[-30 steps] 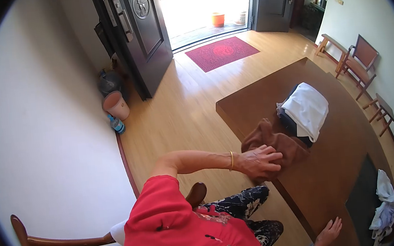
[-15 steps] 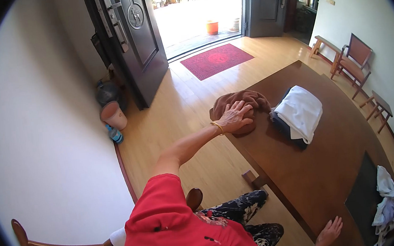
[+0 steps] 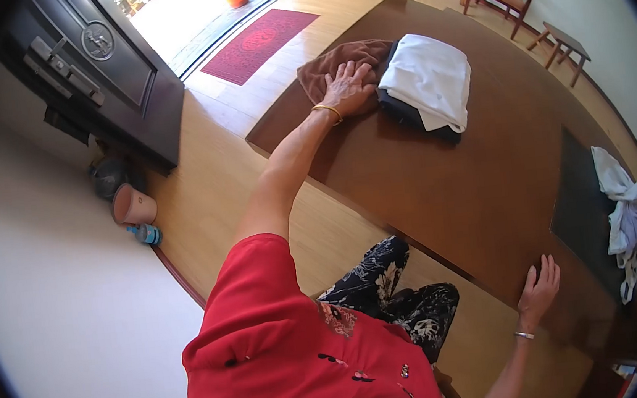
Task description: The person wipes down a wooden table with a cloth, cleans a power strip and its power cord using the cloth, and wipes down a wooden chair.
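Pressing a cloth onto the table.
Left hand lies flat, fingers spread, on brown cloth; right hand rests open-palmed on table.

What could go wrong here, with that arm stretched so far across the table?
The left hand presses a brown cloth right beside the folded white stack; a wider sweep might nudge that stack out of shape. The cloth also lies near the table corner, so it could slide off. Leaning on the right hand at the table's edge, the person may be off balance.
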The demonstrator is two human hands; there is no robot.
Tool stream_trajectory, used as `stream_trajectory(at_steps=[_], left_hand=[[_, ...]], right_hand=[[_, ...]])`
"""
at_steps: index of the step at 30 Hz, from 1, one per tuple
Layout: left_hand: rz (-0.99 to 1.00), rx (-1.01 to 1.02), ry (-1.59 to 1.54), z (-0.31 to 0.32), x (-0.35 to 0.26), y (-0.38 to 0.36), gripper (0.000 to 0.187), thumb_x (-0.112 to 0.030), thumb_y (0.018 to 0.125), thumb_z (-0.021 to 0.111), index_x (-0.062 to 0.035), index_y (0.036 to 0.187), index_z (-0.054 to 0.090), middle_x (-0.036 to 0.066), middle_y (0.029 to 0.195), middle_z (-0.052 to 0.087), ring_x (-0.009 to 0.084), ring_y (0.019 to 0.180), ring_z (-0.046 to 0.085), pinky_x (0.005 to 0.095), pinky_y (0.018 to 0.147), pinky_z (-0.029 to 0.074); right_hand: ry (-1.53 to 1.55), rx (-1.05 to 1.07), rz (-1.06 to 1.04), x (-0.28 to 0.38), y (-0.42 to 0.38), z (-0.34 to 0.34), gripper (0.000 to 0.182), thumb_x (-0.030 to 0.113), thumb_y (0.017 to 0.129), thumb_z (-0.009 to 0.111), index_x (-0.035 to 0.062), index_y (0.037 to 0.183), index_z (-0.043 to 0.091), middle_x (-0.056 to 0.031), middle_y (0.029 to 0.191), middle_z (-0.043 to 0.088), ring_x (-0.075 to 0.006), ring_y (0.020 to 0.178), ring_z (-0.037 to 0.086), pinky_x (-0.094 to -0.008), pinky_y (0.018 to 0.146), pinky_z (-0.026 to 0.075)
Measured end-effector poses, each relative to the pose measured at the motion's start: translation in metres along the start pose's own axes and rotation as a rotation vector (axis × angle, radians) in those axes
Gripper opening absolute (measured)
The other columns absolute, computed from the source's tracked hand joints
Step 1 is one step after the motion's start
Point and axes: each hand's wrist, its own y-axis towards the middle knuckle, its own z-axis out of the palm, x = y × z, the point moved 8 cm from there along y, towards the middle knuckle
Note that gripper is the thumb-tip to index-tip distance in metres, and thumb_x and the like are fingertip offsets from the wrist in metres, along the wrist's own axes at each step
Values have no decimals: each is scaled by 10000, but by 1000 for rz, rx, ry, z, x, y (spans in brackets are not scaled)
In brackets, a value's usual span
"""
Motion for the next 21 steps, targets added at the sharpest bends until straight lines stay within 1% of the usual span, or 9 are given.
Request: stream_trajectory(at_steps=[5, 6, 8, 10, 12, 13, 15, 17, 21], left_hand=[[231, -78, 160, 12, -11, 35, 404, -389, 834, 536, -209, 1196, 536, 105, 1279, 401, 319, 1230, 348, 650, 929, 305], [217, -36, 143, 8, -16, 38, 330, -374, 844, 533, -229, 1136, 585, 71, 1295, 397, 323, 1232, 347, 645, 924, 319], [289, -93, 254, 15, -14, 50, 288, -372, 842, 538, -243, 1087, 617, 50, 1299, 399, 328, 1223, 353, 641, 921, 327], [220, -107, 160, 16, -9, 62, 269, -372, 852, 529, -259, 1078, 621, 49, 1309, 391, 334, 1242, 337, 656, 917, 325], [132, -85, 103, 45, 26, 91, 490, -440, 844, 513, -208, 1274, 471, 106, 1352, 393, 365, 1291, 307, 659, 986, 242], [61, -87, 118, 45, 28, 95, 539, -445, 837, 505, -196, 1308, 426, 126, 1383, 369, 368, 1305, 293, 650, 1006, 218], [-10, -86, 131, 42, 30, 99, 589, -450, 830, 496, -183, 1342, 382, 146, 1414, 346, 371, 1320, 279, 640, 1027, 195], [-257, -44, -12, 28, 37, 92, 569, -425, 826, 474, -196, 1341, 392, 157, 1460, 283, 372, 1348, 239, 640, 1038, 173], [-312, -54, 1, 11, 61, 72, 570, -422, 820, 462, -197, 1340, 397, 168, 1451, 287, 388, 1349, 231, 630, 1042, 174]], right_hand=[[86, 40, 47, 5, 3, -8, 363, 193, 901, 516, 11, 1214, 540, -131, 1306, 504, -309, 1250, 405, -417, 1037, 301], [77, 46, 63, 4, 4, -7, 363, 193, 901, 516, 11, 1214, 540, -131, 1306, 504, -309, 1250, 405, -417, 1037, 301], [108, 32, 50, 5, 3, -7, 360, 192, 898, 520, 11, 1207, 544, -130, 1309, 501, -303, 1256, 401, -412, 1043, 296], [110, 42, 76, 8, 4, -8, 358, 191, 896, 522, 10, 1205, 546, -131, 1308, 502, -303, 1259, 399, -410, 1046, 294], [114, 38, 83, 8, 5, -10, 357, 190, 895, 524, 9, 1202, 548, -131, 1308, 502, -303, 1261, 397, -407, 1049, 292], [117, 38, 83, 7, 5, -9, 357, 191, 896, 525, 9, 1201, 548, -131, 1305, 503, -303, 1262, 397, -407, 1050, 291], [118, 38, 85, 7, 5, -9, 356, 192, 896, 525, 8, 1201, 547, -132, 1303, 505, -303, 1263, 396, -406, 1051, 290], [144, 32, 81, 7, 5, -10, 360, 204, 893, 535, 11, 1196, 551, -134, 1302, 506, -305, 1256, 404, -408, 1043, 303], [171, 21, 72, -1, 5, -2, 362, 215, 888, 548, 13, 1189, 557, -135, 1298, 509, -306, 1244, 416, -403, 1033, 319]])
